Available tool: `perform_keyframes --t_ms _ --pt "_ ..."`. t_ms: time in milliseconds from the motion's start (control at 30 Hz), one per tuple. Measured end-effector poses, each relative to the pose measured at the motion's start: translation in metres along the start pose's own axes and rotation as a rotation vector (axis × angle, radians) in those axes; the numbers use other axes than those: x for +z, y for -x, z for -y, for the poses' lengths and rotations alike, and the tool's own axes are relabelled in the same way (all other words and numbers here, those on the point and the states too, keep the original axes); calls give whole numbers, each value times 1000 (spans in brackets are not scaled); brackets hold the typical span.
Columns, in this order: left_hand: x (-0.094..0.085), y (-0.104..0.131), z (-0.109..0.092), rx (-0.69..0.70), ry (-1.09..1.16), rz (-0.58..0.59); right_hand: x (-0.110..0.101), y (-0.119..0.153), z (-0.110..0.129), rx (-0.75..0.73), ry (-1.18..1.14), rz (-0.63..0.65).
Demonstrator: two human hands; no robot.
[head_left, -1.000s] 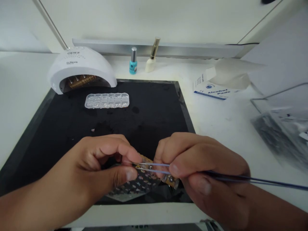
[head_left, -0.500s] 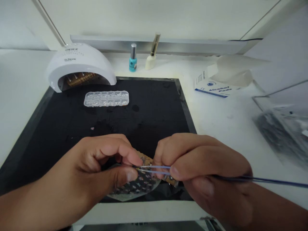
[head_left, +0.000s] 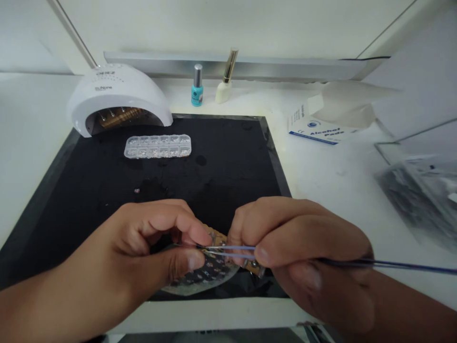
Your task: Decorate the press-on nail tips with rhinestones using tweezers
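My left hand [head_left: 160, 243] pinches something too small to make out between thumb and index finger, at the tips of thin blue tweezers. My right hand [head_left: 300, 238] is closed around the tweezers [head_left: 239, 252], whose tips point left and reach the left fingertips. Beneath both hands lies a clear, rounded sheet [head_left: 200, 281] with rows of small dark and shiny pieces. Partly hidden behind the fingers is a wooden-coloured strip [head_left: 255, 267] with clear pieces on it.
A black mat [head_left: 228, 166] holds a clear compartment case [head_left: 157, 146]. Behind stand a white lamp [head_left: 121, 95], a teal bottle [head_left: 197, 90] and a cream bottle [head_left: 223, 91]. An alcohol pads box [head_left: 317, 128] and a blurred plastic bag [head_left: 414, 195] are at the right.
The right hand and tweezers have shifted very slightly to the right. The left hand keeps its pinch in the same place.
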State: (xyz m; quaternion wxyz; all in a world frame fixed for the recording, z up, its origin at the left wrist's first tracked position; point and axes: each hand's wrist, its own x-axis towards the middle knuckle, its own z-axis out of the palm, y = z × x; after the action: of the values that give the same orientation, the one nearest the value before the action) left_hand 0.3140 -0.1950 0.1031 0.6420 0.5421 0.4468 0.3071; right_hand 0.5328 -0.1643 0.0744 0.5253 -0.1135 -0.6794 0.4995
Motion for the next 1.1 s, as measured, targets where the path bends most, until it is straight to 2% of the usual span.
perform_keyframes --t_ms 467,833,967,1100 --pt "-1 -1 0 75 -61 -13 -1 -1 -1 12 -21 -33" --pt "-2 -1 2 70 -70 6 1 0 -2 33 -67 -44" --pt "-2 -2 2 90 -74 7 0 1 -1 42 -57 -38" --pt "-2 -1 1 89 -66 15 -3 5 -1 121 -72 25"
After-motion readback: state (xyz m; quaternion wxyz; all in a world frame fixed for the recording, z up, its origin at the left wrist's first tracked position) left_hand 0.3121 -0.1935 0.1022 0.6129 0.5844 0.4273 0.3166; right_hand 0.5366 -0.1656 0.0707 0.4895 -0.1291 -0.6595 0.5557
